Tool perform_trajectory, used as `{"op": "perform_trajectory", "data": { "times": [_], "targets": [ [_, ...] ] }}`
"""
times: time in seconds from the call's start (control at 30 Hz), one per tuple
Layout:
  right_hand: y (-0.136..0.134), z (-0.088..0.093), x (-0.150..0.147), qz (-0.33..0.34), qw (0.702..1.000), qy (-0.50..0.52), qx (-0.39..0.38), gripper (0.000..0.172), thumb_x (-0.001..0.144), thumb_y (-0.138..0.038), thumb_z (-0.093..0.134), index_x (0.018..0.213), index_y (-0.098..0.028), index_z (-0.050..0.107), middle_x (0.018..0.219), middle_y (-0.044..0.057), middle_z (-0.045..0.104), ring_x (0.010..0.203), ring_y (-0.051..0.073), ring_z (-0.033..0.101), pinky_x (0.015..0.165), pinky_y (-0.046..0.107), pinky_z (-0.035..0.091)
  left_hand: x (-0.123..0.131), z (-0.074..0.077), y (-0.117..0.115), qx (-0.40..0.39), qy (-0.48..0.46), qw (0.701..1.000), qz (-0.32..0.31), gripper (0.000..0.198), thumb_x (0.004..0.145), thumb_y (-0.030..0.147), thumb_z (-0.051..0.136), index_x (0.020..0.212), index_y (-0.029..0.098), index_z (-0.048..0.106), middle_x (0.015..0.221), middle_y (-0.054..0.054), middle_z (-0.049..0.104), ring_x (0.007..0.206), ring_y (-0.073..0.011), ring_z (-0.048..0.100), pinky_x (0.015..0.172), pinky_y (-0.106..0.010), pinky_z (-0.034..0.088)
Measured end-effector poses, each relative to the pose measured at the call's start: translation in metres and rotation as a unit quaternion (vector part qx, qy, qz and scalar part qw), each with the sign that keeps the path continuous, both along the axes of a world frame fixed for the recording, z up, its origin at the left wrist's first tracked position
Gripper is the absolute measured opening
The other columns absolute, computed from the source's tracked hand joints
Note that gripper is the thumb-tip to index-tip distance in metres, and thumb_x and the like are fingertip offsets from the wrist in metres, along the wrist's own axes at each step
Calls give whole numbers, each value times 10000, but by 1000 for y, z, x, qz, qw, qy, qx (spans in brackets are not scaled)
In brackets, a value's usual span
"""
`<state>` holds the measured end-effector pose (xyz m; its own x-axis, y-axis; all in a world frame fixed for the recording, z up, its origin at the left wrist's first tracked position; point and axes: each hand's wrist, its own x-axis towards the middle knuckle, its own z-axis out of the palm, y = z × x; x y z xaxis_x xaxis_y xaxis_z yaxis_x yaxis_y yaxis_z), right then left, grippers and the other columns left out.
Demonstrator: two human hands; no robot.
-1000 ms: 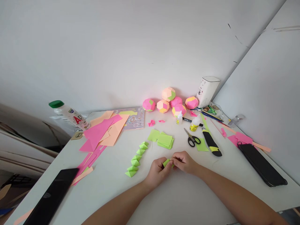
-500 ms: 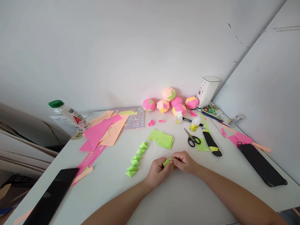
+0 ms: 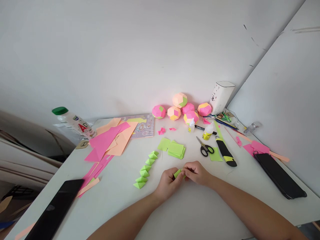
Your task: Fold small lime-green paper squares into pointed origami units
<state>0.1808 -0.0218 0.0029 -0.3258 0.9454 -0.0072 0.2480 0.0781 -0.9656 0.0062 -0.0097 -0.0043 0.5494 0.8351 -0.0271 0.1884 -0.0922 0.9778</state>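
A small piece of green paper [image 3: 177, 173] is pinched between my two hands above the front of the table. My left hand [image 3: 168, 182] grips its left side, with thumb and fingers closed. On the other side, my right hand [image 3: 196, 172] holds the paper's right edge in its fingertips, which cover much of it. To the left, several folded green paper pieces [image 3: 145, 173] stand in a slanting row. Just beyond my hands lies a stack of green paper rectangles [image 3: 176, 150].
Black scissors [image 3: 207, 150], a utility knife [image 3: 226, 153] and a glue bottle [image 3: 207, 132] lie or stand to the right. Several paper balls [image 3: 174, 113] sit by the wall. Pink and peach sheets [image 3: 106, 141] and a dark tablet [image 3: 56, 210] are left; a black phone [image 3: 280, 175] is right.
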Motion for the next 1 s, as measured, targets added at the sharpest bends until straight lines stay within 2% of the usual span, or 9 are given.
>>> {"op": "perform_trajectory", "data": {
  "times": [0.17,1.0],
  "targets": [
    [0,1,0,2,1000,-9,11,263,831,-356,529,697,-138,591,555,7,583,500,110,525,459,196,381,0,1,0,-3,6,1000,1,421,840,500,448,600,154,466,539,37,383,502,-84,327,463,-207,257],
    [1,1,-1,2,1000,-8,15,255,834,-328,520,684,-131,578,555,6,570,505,109,528,459,189,379,0,0,0,-6,-8,1000,-6,389,855,452,451,615,147,473,548,44,358,503,-77,299,456,-204,235]
  ]
}}
